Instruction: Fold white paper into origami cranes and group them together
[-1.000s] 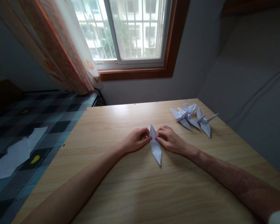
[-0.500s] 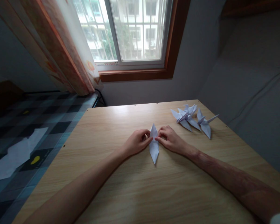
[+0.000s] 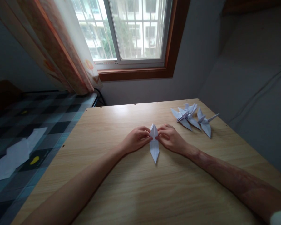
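Observation:
A folded white origami paper [image 3: 154, 148], long and pointed at its near end, lies on the wooden table between my two hands. My left hand [image 3: 137, 138] pinches its left edge with thumb and fingers. On the opposite edge, my right hand [image 3: 170, 137] grips the paper in the same way, thumb on top. Both thumbs press near a crosswise crease at the middle. The paper's far half shows layers that stand slightly apart at the tip. Fingertips behind the paper are partly hidden.
Several folded paper cranes [image 3: 188, 117] sit at the table's [image 3: 121, 193] far right corner. Left of the table, loose white paper sheets [image 3: 16, 156] lie on a checked bed [image 3: 61, 115]. A curtain [image 3: 70, 56] hangs beside the window [image 3: 138, 31].
My fingers have shifted slightly up along the paper's edges. The far tip now looks narrower and more raised, with its layers showing. The camera view has shifted slightly.

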`<state>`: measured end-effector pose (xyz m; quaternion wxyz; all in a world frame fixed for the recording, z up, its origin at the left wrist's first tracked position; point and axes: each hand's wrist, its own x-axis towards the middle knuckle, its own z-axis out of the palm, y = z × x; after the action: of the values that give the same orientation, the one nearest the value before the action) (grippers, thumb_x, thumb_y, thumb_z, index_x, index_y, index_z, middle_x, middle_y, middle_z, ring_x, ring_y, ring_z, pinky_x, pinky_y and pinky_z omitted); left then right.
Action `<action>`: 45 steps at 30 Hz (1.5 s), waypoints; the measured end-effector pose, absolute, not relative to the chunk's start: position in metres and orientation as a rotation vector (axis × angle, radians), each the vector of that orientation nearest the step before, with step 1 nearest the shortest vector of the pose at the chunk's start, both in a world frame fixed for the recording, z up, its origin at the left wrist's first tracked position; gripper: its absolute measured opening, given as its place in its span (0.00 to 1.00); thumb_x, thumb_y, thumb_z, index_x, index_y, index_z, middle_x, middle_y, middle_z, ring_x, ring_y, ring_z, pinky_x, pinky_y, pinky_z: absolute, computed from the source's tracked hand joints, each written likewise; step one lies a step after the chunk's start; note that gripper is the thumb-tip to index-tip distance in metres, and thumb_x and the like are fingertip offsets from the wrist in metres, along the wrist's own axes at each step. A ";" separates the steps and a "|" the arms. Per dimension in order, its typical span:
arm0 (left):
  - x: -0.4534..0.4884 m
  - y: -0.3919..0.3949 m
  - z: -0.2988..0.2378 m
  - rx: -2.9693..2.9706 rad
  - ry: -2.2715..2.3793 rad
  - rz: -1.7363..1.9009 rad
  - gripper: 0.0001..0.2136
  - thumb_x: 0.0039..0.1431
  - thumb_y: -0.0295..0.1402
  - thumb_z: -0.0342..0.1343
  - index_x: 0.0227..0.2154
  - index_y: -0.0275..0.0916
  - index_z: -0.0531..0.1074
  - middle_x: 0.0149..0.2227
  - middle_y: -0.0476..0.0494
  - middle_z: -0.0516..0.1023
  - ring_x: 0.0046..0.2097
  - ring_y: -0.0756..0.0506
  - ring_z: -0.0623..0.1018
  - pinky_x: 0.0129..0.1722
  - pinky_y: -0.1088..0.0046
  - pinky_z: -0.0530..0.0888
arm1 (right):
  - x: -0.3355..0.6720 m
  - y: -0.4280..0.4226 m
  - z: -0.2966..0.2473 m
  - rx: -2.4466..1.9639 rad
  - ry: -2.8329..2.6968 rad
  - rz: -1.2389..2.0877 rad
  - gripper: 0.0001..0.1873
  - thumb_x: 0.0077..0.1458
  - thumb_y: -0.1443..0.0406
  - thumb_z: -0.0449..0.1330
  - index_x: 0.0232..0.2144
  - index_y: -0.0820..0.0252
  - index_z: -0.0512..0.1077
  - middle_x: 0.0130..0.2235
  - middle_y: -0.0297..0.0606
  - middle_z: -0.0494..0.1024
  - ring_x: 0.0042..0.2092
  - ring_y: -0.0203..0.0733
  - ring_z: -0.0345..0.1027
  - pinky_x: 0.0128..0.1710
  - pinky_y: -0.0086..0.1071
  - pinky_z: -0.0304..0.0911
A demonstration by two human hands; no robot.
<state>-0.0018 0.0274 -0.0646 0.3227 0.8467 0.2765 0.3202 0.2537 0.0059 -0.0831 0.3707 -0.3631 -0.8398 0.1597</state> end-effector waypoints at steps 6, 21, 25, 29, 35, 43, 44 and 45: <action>-0.001 0.028 -0.062 2.201 0.812 0.821 0.12 0.71 0.38 0.62 0.36 0.37 0.84 0.37 0.40 0.84 0.37 0.46 0.79 0.39 0.71 0.74 | 0.251 0.010 -0.084 -1.012 -2.095 0.417 0.09 0.65 0.68 0.68 0.31 0.54 0.78 0.40 0.38 0.86 0.44 0.49 0.74 0.51 0.46 0.64; 0.007 0.023 -0.066 2.118 1.049 0.777 0.10 0.66 0.39 0.63 0.35 0.36 0.79 0.21 0.55 0.69 0.24 0.52 0.67 0.28 0.76 0.62 | 0.250 0.016 -0.092 -1.044 -2.018 0.581 0.08 0.62 0.68 0.68 0.31 0.55 0.74 0.40 0.38 0.81 0.45 0.47 0.73 0.50 0.41 0.66; 0.007 0.022 -0.069 2.105 1.070 0.788 0.09 0.66 0.38 0.62 0.37 0.37 0.77 0.21 0.56 0.68 0.24 0.52 0.66 0.26 0.76 0.61 | 0.250 0.016 -0.093 -1.069 -2.013 0.571 0.08 0.62 0.69 0.68 0.32 0.55 0.73 0.38 0.37 0.79 0.43 0.46 0.72 0.47 0.40 0.65; 0.007 0.024 -0.077 2.147 1.107 0.785 0.06 0.66 0.36 0.62 0.40 0.39 0.75 0.23 0.56 0.68 0.25 0.51 0.67 0.27 0.76 0.62 | 0.249 0.017 -0.094 -1.089 -2.012 0.551 0.08 0.62 0.69 0.68 0.32 0.56 0.72 0.37 0.36 0.77 0.42 0.46 0.71 0.46 0.39 0.64; 0.006 0.023 -0.078 2.336 1.018 0.867 0.04 0.69 0.32 0.59 0.43 0.40 0.73 0.52 0.40 0.76 0.34 0.50 0.77 0.37 0.69 0.75 | 0.250 0.015 -0.096 -1.139 -1.976 0.561 0.08 0.60 0.67 0.69 0.37 0.56 0.72 0.38 0.35 0.76 0.41 0.46 0.70 0.43 0.39 0.65; 0.006 0.023 -0.074 2.581 0.957 0.770 0.09 0.75 0.37 0.57 0.44 0.43 0.81 0.49 0.39 0.84 0.51 0.39 0.81 0.55 0.59 0.77 | 0.250 0.010 -0.090 -1.053 -2.050 0.494 0.07 0.64 0.68 0.67 0.44 0.54 0.77 0.47 0.42 0.77 0.51 0.51 0.71 0.53 0.45 0.70; 0.006 0.023 -0.074 2.580 0.954 0.769 0.09 0.74 0.39 0.59 0.45 0.43 0.81 0.50 0.38 0.84 0.51 0.39 0.81 0.55 0.59 0.77 | 0.249 0.009 -0.089 -1.044 -2.066 0.467 0.08 0.64 0.69 0.67 0.45 0.53 0.78 0.49 0.43 0.77 0.53 0.52 0.71 0.55 0.47 0.69; 0.005 0.023 -0.074 2.579 0.944 0.767 0.09 0.74 0.41 0.60 0.45 0.43 0.82 0.51 0.38 0.84 0.52 0.39 0.81 0.56 0.59 0.77 | 0.249 0.008 -0.088 -1.040 -2.085 0.436 0.08 0.65 0.69 0.66 0.45 0.53 0.78 0.50 0.44 0.77 0.54 0.53 0.71 0.56 0.49 0.69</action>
<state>0.0055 0.0229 -0.0743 0.1446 0.8950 0.3274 0.2662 0.2494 0.0078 -0.0883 0.3762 -0.4067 -0.8149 0.1703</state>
